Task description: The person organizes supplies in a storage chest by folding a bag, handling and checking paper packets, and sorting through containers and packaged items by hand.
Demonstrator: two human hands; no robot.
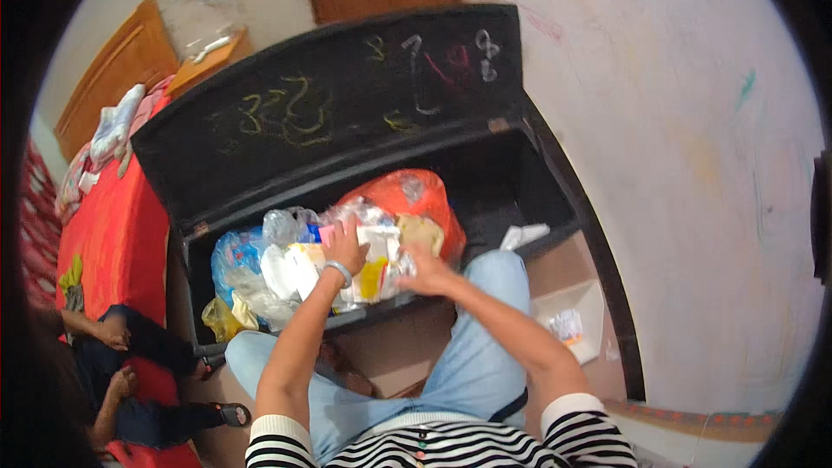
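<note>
A long black storage box (481,195) stands before me with its scribbled lid (338,84) raised. My left hand (346,248), with a bracelet at the wrist, rests spread on pink and white packets in the box. My right hand (426,271) is at the right side of this pile, by a crinkled clear wrapper; whether it grips anything is blurred. Between the hands lie a white packet (383,237) and a yellow one (372,278). A red plastic bag (416,192) sits behind them, a blue plastic bag (234,257) and a small yellow bag (222,320) to the left.
A white piece (523,235) lies at the box's front right edge. On the floor at right is a white tray or lid (588,315) with a small packet. Another person sits at left beside a red-covered bed (110,240). A wall (682,175) rises at right.
</note>
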